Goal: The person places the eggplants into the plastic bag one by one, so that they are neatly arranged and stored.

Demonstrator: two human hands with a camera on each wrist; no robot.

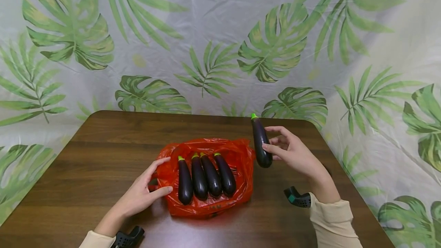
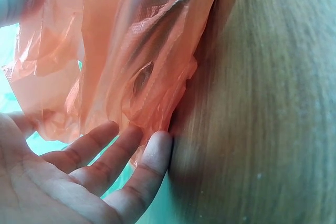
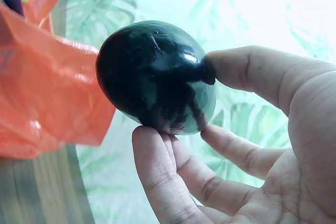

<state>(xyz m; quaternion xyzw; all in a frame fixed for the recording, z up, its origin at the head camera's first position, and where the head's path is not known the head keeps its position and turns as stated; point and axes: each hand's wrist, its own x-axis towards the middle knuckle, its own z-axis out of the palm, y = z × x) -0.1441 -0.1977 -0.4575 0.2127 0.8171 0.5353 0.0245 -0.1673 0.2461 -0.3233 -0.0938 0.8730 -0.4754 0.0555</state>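
My right hand (image 1: pixel 298 152) holds a dark purple eggplant (image 1: pixel 260 142) between thumb and fingers, above the table right of the red plastic bag (image 1: pixel 245 188). This eggplant is nearly upright, its green stem end on top; the right wrist view shows its rounded, glossy bottom (image 3: pixel 152 77). Several more eggplants (image 1: pixel 199 179) lie side by side on the spread bag, stem ends away from me. At the bag's left edge is my left hand (image 1: pixel 141 192), thumb and fingers spread apart. In the left wrist view its fingertips (image 2: pixel 157 150) touch the crumpled plastic (image 2: pixel 105 51) from outside.
A brown wooden table (image 1: pixel 103 144) carries the bag. Behind it and at the sides hangs a pale cloth (image 1: pixel 213 18) with green leaf prints. A black wrist device (image 1: pixel 298 197) sits at the right cuff, another (image 1: pixel 129 237) at the left.
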